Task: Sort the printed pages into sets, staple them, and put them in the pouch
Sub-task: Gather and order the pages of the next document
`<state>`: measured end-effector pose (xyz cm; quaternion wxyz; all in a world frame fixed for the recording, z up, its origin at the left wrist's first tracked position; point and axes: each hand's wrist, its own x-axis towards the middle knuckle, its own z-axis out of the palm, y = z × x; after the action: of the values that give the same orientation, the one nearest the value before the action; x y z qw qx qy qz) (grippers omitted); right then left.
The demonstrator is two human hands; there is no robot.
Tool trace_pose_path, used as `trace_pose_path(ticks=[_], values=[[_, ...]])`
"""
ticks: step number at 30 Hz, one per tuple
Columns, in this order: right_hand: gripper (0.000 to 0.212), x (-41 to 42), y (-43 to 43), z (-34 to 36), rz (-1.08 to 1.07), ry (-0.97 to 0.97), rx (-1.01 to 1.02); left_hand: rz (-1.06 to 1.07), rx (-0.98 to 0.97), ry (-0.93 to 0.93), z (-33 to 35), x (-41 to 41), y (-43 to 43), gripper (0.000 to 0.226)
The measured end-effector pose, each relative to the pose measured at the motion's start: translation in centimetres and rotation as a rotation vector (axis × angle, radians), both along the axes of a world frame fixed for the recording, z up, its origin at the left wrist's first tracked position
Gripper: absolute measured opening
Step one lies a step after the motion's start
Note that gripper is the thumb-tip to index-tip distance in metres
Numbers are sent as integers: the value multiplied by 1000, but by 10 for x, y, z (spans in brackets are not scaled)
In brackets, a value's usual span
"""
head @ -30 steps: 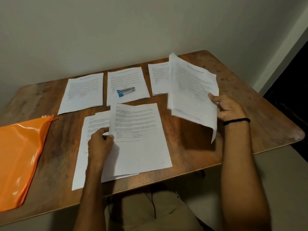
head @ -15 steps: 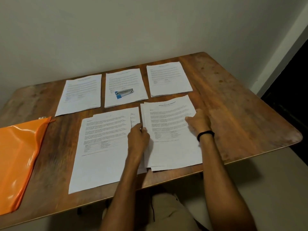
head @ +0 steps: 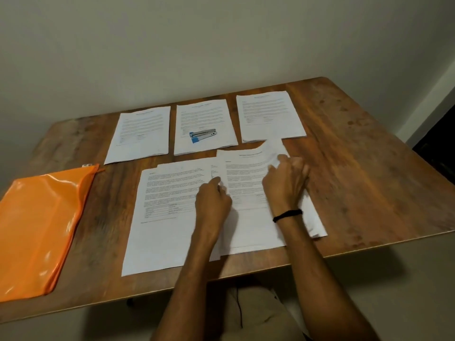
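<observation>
I see the right hand [head: 286, 183] pinching the lifted far corner of the top page [head: 248, 166] on the pile [head: 256, 232] by the worktop's [head: 357, 180] near edge. The left hand [head: 213, 200] sits curled at that pile's left edge; I cannot tell if it grips. The orange pouch [head: 41, 225] lies at the left edge.

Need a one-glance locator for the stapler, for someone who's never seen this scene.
On the wooden table, find the far row of three paper stacks near the wall. The stapler lies on the middle stack: small, grey with blue parts, the only non-paper item there; the stacks either side carry nothing.
</observation>
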<state>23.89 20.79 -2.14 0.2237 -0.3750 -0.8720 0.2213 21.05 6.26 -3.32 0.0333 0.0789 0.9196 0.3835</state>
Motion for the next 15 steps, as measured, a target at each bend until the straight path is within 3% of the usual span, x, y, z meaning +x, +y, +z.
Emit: trace_pose_path(ticks=[3,8,15], values=[[22,-13,-39,0,32,-162,104,71,-91,12,-3,-20,-34,30],[35,-24,-51,-12,84,-303,26,-21,-192,-10,-16,-35,-61,13],[64,-17,-16,-20,-39,-418,-107,-106,-65,5,-19,-25,-42,38]])
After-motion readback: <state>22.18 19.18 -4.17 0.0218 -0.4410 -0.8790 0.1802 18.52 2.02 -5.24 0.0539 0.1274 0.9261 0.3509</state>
